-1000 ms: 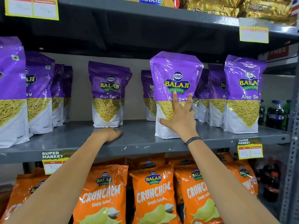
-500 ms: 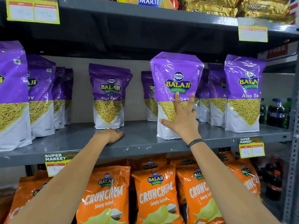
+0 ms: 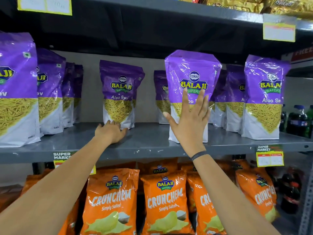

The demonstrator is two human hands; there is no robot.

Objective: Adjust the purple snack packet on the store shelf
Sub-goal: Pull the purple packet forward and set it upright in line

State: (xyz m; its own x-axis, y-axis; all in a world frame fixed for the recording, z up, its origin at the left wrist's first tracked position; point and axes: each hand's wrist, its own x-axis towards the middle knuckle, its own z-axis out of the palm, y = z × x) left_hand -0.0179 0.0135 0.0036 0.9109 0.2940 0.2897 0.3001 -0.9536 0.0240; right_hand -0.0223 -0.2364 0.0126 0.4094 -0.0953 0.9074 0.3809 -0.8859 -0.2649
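A purple Aloo Sev snack packet [image 3: 192, 72] stands upright near the front of the grey shelf [image 3: 149, 146]. My right hand [image 3: 189, 119] lies flat against its front, fingers spread, palm pressing the lower half. My left hand [image 3: 111, 132] rests palm down on the shelf, its fingertips at the base of another purple packet [image 3: 119, 92] that stands further back. Neither hand grips anything.
More purple packets line the shelf: a big one at the far left [image 3: 15, 92], one at the right [image 3: 264, 97], several behind. Orange Crunchem bags [image 3: 110, 199] fill the shelf below. Dark bottles [image 3: 296, 121] stand at the right. Price tags [image 3: 270, 156] hang on the shelf edge.
My left hand has slid forward along the shelf to the base of the middle packet. My right hand has moved higher up the front packet's face.
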